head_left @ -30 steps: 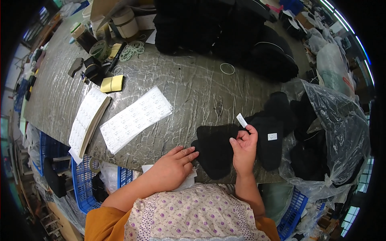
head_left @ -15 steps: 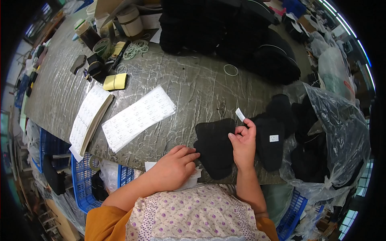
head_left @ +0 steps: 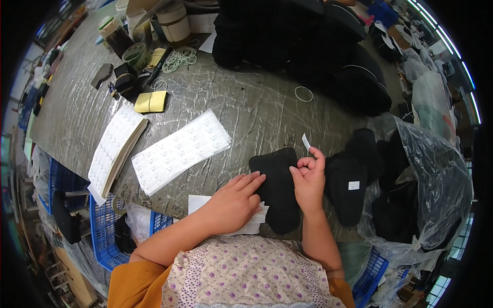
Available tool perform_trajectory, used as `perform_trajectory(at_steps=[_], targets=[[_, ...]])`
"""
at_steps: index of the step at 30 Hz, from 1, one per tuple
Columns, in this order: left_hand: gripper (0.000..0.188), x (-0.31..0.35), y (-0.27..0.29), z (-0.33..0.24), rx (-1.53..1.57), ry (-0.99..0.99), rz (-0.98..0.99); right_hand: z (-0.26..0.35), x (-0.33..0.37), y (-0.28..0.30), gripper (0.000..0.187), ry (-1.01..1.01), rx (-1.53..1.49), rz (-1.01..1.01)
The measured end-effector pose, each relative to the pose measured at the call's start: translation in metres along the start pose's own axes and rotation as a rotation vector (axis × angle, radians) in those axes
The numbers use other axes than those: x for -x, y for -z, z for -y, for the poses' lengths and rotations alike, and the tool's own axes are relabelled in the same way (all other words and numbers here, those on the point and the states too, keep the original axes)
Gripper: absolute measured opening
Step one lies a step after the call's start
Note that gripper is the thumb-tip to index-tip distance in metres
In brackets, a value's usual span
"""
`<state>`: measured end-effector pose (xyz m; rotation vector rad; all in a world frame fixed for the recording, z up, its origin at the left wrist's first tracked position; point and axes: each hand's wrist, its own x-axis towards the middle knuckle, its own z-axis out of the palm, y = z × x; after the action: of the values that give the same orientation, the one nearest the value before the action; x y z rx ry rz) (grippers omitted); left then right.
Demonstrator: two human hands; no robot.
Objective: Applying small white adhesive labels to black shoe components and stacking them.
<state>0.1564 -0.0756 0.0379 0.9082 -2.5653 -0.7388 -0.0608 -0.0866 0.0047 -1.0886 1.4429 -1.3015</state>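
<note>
A flat black fabric piece (head_left: 277, 192) with rounded ends lies in front of me at the table's near edge. My left hand (head_left: 231, 205) rests its outstretched fingers on the piece's left side. Under that palm, white paper with a printed strip (head_left: 259, 214) shows in part. My right hand (head_left: 309, 179) is at the piece's right edge, thumb toward the fabric, with a small white label (head_left: 306, 141) standing at its index fingertip. To the right, another black piece (head_left: 345, 192) carries a white label (head_left: 354, 185) on its face.
Stacked printed label sheets (head_left: 179, 151) and a thick label pad (head_left: 115, 149) lie left. Beyond are a yellow pad (head_left: 150, 101), rubber bands (head_left: 179, 59) and jars (head_left: 114, 35). Black bundles (head_left: 292, 41) fill the back; a clear plastic bag (head_left: 436, 174) stands right. Blue baskets (head_left: 100, 231) sit below.
My left hand has moved right, its fingers now farther onto the black piece. My right hand still holds the label at its fingertip. The whole view has shifted slightly.
</note>
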Motion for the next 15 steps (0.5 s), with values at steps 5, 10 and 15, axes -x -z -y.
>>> perform_trajectory(at_steps=[5,10,15], targets=[[0.024,-0.002,-0.006,0.004,-0.026,-0.019,0.012,0.001,-0.005,-0.005,0.044,0.284,0.385,-0.116],[0.023,-0.004,-0.005,0.005,-0.008,-0.026,0.018,0.012,-0.003,-0.003,0.012,0.013,0.057,0.045],[0.022,-0.004,-0.004,0.006,-0.009,-0.030,0.039,0.006,-0.007,-0.006,0.004,-0.155,0.137,0.137]])
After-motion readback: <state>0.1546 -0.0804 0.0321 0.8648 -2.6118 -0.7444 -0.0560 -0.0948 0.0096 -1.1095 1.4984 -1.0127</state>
